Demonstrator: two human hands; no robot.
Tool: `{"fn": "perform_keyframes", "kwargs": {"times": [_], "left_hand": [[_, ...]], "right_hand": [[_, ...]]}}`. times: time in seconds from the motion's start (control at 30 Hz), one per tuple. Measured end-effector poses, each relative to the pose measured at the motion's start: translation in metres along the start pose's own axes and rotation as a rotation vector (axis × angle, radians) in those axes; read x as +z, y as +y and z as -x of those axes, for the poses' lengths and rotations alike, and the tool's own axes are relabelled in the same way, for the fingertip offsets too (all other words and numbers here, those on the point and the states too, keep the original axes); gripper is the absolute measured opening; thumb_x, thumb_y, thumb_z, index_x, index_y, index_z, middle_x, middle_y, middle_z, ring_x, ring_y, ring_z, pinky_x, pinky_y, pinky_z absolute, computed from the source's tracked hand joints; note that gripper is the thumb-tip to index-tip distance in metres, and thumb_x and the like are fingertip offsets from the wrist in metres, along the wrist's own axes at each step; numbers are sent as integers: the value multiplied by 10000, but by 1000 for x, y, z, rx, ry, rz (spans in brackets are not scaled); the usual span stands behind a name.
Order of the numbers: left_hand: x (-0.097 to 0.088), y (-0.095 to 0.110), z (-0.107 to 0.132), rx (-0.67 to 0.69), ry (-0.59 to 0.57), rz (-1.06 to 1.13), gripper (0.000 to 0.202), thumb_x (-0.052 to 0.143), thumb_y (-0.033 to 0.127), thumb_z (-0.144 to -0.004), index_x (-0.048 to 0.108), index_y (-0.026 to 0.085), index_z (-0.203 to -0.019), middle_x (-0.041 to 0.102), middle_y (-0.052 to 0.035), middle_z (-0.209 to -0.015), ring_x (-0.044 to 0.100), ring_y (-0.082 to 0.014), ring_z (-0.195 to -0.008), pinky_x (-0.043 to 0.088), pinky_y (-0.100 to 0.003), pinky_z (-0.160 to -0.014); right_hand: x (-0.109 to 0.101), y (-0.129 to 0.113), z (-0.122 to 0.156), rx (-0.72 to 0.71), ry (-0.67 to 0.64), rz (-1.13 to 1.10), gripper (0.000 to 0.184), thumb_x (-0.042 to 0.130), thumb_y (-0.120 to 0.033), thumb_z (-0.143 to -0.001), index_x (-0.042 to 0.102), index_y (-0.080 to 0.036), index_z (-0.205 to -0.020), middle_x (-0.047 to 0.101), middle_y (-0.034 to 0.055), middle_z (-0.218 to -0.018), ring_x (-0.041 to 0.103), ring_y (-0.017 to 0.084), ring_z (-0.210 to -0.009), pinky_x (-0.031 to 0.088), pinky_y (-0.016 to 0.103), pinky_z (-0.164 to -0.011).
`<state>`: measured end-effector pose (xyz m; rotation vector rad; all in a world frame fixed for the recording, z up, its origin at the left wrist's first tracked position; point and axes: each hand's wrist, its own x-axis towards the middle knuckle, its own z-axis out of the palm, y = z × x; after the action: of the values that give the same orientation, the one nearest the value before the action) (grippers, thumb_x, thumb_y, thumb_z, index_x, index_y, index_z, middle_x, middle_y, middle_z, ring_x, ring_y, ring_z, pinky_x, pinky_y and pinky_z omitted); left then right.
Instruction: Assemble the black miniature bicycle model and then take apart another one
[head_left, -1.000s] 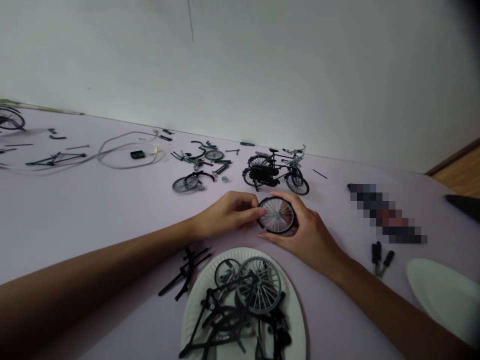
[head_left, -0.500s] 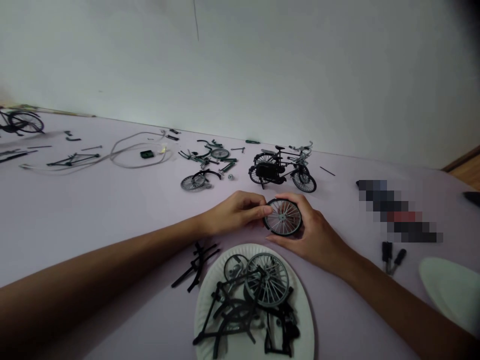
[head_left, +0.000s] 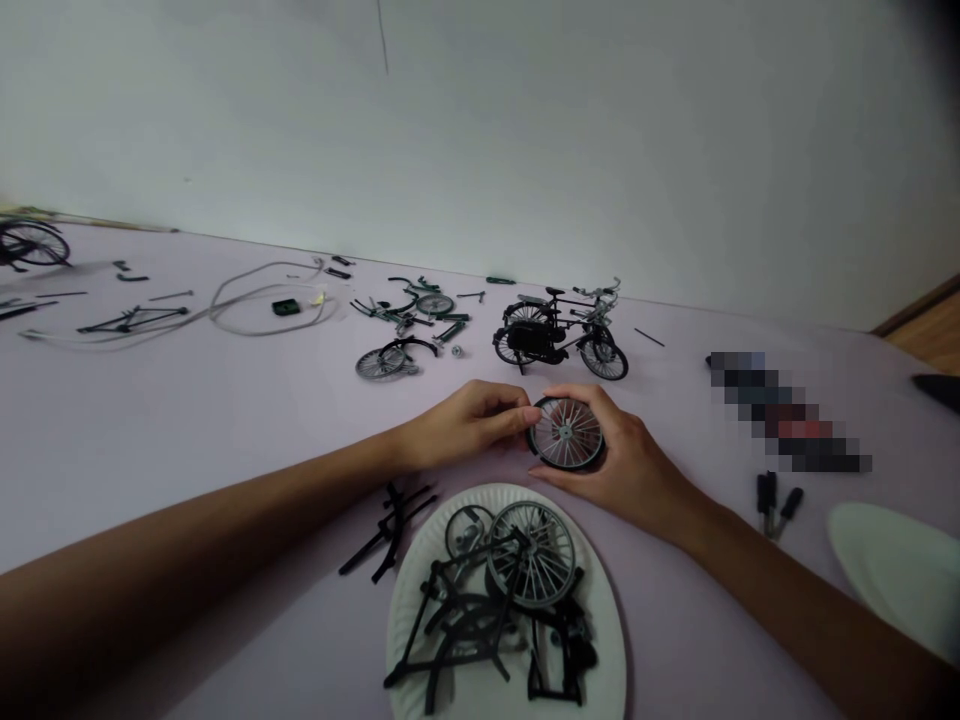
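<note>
Wheel [head_left: 565,433] gripped at its rim between left hand [head_left: 465,426] and cupping right hand [head_left: 622,465] — one slip could drop it onto the plate [head_left: 495,495] and bend it.

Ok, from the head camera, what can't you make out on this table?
All in the head view:
The small wheel: rim partly hidden by the left hand and right hand.
The paper plate: cut off by the bottom edge.
The item on the right: pixelated.
The green piece: too small.
The far bicycle: cut off by the left edge.
</note>
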<state>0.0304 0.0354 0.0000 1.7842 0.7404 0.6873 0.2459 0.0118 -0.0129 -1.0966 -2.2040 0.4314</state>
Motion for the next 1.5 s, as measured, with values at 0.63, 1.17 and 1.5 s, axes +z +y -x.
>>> {"fn": "perform_keyframes", "kwargs": {"times": [0.63,1.17,1.5], "left_hand": [[-1,0,0,-15,-14,60,325,527,395,-952,579,132,-769,548,7,-666,467,-101,-576,362,-208,-548],[-7,-6,0,6,-82,112,315,555,393,-950,562,113,-806,577,-11,-712,477,-95,-597,376,-208,-565],[-12,-5,1,27,-143,99,255,611,329,-930,624,89,-843,631,-38,-763,502,-96,-637,408,-208,-603]], "right_hand": [[1,1,0,12,68,53,677,827,-409,-697,459,-304,-1255,668,36,-1163,681,258,-1019,556,364,-855],[1,2,1,10,84,31,702,830,-447,-693,461,-301,-1273,673,27,-1086,685,237,-934,555,336,-803],[1,3,2,0,59,-1,721,839,-434,-685,457,-314,-1284,676,6,-1011,681,220,-864,549,328,-782]]}}
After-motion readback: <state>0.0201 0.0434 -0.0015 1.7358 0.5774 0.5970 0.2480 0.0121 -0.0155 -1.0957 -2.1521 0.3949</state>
